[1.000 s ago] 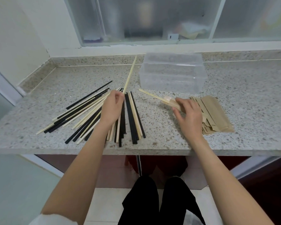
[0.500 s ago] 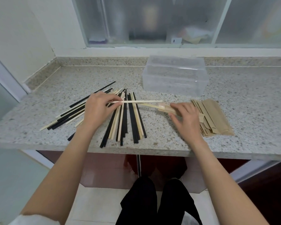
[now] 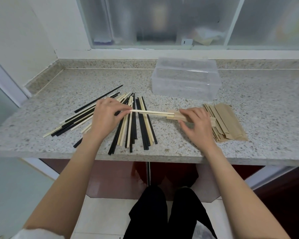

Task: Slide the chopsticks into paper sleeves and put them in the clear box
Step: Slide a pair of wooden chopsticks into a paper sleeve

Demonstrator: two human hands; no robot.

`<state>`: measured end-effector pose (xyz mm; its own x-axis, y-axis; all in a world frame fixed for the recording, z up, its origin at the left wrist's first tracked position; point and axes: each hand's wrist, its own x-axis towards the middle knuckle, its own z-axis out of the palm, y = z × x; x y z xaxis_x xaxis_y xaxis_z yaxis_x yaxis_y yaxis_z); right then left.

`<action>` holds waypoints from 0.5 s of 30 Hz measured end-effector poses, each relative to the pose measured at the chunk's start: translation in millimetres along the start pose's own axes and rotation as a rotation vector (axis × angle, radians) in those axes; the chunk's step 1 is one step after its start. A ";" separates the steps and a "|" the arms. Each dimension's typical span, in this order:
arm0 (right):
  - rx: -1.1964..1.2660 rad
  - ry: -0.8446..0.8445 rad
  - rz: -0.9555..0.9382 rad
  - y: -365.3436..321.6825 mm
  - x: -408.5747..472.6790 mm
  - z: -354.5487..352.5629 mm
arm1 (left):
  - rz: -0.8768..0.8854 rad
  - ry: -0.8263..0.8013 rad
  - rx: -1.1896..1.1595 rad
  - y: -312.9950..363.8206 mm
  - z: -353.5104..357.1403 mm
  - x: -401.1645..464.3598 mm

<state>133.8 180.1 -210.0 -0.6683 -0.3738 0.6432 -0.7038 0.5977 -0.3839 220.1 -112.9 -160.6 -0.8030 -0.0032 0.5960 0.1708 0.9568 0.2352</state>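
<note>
Item: pale chopstick pair (image 3: 149,112), long axis running left to right above the surface (image 3: 41,109). Left hand (image 3: 105,118) pinches its left end. Tips enter paper sleeve (image 3: 177,116), gripped by right hand (image 3: 196,125). Clear box (image 3: 186,80) lies beyond, nearer the right hand.

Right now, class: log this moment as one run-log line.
step: sleeving | left hand: pinches light chopsticks | right hand: holds paper sleeve | clear box: no sleeved pair visible

Left hand (image 3: 105,118) pinches pale wooden chopstick pair (image 3: 150,112), tips inside brown paper sleeve (image 3: 179,116) held by right hand (image 3: 198,125); clear plastic box (image 3: 186,78) behind sleeve.
</note>
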 end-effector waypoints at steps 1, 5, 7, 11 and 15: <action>0.006 0.010 -0.017 -0.4 -0.8 -0.4 | -0.004 0.000 0.005 -0.9 0.8 -0.5; 0.016 0.024 -0.057 -5.5 0.7 -0.8 | 0.013 0.013 0.046 -5.8 -0.9 -0.2; 0.026 0.027 -0.049 -5.1 1.0 -0.6 | 0.020 0.027 0.056 -6.7 -2.7 0.9; 0.017 0.028 -0.063 -3.3 0.4 0.3 | 0.031 0.035 0.043 -5.0 -4.4 2.7; 0.027 0.007 -0.100 -4.4 0.5 0.8 | 0.061 -0.021 -0.012 9.0 -0.3 6.6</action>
<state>136.3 176.7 -208.6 -0.5924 -0.4256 0.6841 -0.7734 0.5384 -0.3347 216.5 -104.4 -154.3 -0.8028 0.0608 0.5931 0.2260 0.9516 0.2083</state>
